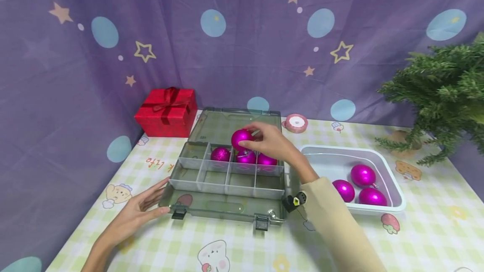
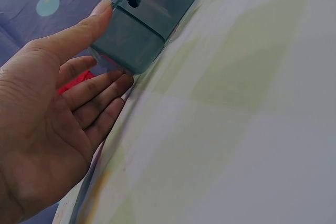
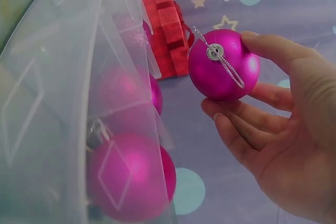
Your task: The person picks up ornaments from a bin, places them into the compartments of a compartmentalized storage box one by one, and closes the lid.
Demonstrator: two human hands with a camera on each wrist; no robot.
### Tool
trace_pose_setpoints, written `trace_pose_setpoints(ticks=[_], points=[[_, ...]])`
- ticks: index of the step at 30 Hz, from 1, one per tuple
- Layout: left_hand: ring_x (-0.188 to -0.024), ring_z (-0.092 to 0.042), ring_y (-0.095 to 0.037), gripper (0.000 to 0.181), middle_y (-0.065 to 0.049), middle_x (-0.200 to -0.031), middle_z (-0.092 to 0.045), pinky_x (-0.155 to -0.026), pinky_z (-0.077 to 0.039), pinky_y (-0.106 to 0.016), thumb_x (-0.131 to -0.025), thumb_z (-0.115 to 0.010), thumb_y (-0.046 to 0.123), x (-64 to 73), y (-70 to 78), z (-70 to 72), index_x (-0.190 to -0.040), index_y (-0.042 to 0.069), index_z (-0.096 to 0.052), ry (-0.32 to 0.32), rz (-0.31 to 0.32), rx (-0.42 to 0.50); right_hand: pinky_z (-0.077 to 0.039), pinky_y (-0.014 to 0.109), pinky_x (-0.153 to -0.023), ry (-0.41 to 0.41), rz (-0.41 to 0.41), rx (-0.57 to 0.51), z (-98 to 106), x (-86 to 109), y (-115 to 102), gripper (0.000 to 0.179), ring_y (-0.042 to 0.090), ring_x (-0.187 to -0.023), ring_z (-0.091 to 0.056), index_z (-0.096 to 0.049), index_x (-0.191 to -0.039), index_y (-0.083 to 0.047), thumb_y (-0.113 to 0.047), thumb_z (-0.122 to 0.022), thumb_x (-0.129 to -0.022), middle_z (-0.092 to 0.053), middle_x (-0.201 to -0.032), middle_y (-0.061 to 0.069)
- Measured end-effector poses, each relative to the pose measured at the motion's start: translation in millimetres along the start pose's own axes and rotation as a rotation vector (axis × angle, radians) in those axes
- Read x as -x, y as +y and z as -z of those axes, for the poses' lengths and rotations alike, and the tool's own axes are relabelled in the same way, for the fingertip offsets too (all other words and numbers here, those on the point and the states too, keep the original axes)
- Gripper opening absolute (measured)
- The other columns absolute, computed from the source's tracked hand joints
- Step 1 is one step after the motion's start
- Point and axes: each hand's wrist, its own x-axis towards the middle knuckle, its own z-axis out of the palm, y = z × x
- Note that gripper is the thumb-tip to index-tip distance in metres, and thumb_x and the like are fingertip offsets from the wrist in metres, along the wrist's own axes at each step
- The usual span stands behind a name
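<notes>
My right hand pinches a magenta Christmas ball between thumb and fingers, its silver cap and cord loop showing in the right wrist view. The ball is held over the back row of a see-through grey compartment box, whose lid lies open toward the curtain. In that row sit a glittery magenta ball and two smoother ones, a middle ball and a right-hand ball. At the box's front left corner, my left hand rests with thumb at the edge and fingers loosely extended along the side.
Right of the box, a white tub contains three magenta balls. A red gift box stands at the back left. A pink ribbon roll lies behind the tub, and an artificial fir tree is at the far right.
</notes>
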Motion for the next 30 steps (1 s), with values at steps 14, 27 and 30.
trace_pose_setpoints(ticks=[14,27,30], points=[[-0.14,-0.041,-0.033,0.07,-0.015,-0.161,-0.039,-0.101,-0.044,-0.016,-0.101,-0.07,0.016,0.1,1.9,-0.7,-0.163,0.017,-0.036,-0.007,0.039,0.0,-0.058,0.035,-0.088,-0.028,-0.012,-0.047,-29.9,-27.9,-7.2,0.049,0.025,-0.105,-0.07,-0.064,-0.135,-0.005,-0.031,-0.077,-0.095,-0.067,-0.125,0.013],[-0.139,-0.043,-0.025,0.069,-0.016,-0.161,-0.039,-0.101,-0.043,-0.015,-0.101,-0.069,0.013,0.9,0.9,-0.3,-0.162,0.017,-0.037,-0.005,0.018,-0.005,-0.059,0.026,-0.078,-0.053,-0.028,-0.096,-63.7,-52.2,-22.1,0.05,0.021,-0.105,-0.069,-0.062,-0.137,-0.004,-0.027,-0.077,-0.096,-0.066,-0.128,0.011],[-0.135,-0.044,-0.004,0.069,-0.017,-0.161,-0.039,-0.101,-0.043,-0.015,-0.101,-0.07,0.013,0.7,0.2,-0.3,-0.162,0.017,-0.037,-0.003,0.009,-0.002,-0.058,0.026,-0.081,-0.049,-0.026,-0.095,-69.0,-57.2,-23.1,0.05,0.022,-0.106,-0.068,-0.062,-0.137,-0.003,-0.027,-0.077,-0.096,-0.065,-0.128,0.012]])
